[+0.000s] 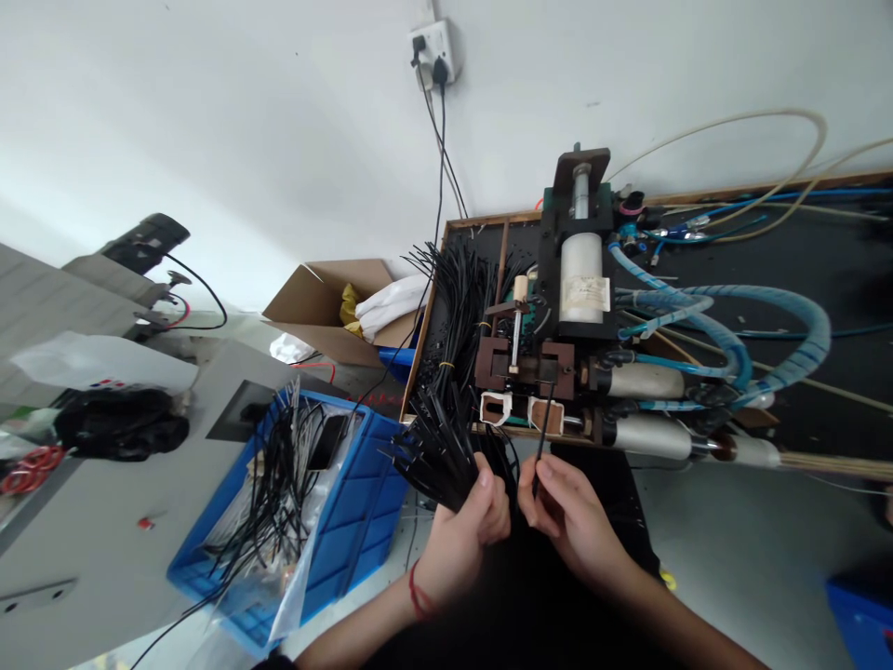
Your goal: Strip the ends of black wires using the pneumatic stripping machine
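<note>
My left hand (474, 521) is closed round a thick bundle of black cable ties (439, 447), whose ends fan out up and to the left. Between the thumb and fingers of my right hand (568, 507) is a single black cable tie (544, 428). It points upward, its far end by the brown metal clamp block (556, 365) of a pneumatic machine (584, 270). Two white-edged brown pads (546, 417) sit just below the block. Behind my left hand, more black cable ties (464, 307) lie in a bunch bound with a yellow band.
To the left, a blue crate (355, 502) holds loose black strands and plastic. Behind it stands an open cardboard box (325, 326) with white and yellow material. Blue hoses (788, 321) curve across the dark bench (851, 363) at right. Cables hang from a wall socket (433, 51).
</note>
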`<action>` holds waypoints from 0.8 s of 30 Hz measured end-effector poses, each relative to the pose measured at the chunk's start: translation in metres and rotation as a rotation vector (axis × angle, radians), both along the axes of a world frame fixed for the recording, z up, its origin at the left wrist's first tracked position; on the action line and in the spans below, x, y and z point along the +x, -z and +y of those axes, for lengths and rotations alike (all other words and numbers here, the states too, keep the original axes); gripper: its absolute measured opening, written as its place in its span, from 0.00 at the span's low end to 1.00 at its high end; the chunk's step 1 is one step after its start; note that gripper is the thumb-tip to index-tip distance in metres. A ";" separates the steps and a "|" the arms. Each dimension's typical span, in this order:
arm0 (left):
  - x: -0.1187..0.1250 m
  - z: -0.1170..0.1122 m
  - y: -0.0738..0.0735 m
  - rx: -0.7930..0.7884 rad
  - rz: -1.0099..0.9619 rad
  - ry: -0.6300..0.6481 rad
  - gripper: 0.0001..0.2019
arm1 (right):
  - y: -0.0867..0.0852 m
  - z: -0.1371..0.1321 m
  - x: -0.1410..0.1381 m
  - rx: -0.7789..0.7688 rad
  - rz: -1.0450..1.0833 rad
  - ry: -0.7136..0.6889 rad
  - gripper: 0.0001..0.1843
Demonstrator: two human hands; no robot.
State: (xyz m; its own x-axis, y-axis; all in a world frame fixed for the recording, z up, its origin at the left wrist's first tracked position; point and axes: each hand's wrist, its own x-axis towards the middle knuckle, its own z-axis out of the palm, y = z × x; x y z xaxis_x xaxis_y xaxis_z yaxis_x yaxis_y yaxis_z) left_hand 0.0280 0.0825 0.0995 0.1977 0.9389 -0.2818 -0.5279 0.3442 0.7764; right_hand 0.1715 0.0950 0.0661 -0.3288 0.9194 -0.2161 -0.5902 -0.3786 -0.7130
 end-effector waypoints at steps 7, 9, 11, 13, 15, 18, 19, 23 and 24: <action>0.000 0.000 -0.003 -0.075 0.025 -0.022 0.29 | 0.004 0.003 -0.007 0.009 0.022 -0.065 0.23; 0.000 0.000 -0.002 -0.080 0.025 -0.028 0.29 | 0.004 0.007 -0.010 -0.007 0.028 -0.053 0.23; 0.000 0.000 0.000 -0.073 0.021 -0.031 0.29 | 0.004 0.010 -0.014 -0.027 0.037 -0.050 0.23; -0.001 -0.001 0.001 -0.058 0.008 -0.024 0.28 | 0.003 0.012 -0.017 -0.049 0.049 -0.056 0.23; -0.001 -0.001 0.002 -0.045 -0.012 -0.017 0.27 | 0.004 0.013 -0.021 -0.070 0.063 -0.058 0.23; -0.002 0.000 0.002 -0.037 -0.024 -0.011 0.27 | 0.007 0.014 -0.023 -0.091 0.107 -0.054 0.22; -0.002 0.000 0.002 -0.040 -0.021 -0.009 0.27 | 0.007 0.014 -0.024 -0.094 0.130 -0.055 0.22; -0.003 -0.001 0.001 -0.061 0.013 -0.013 0.28 | 0.009 0.016 -0.023 -0.122 0.268 -0.075 0.18; -0.003 -0.002 0.001 -0.058 0.019 -0.010 0.28 | 0.009 0.017 -0.023 -0.129 0.314 -0.090 0.18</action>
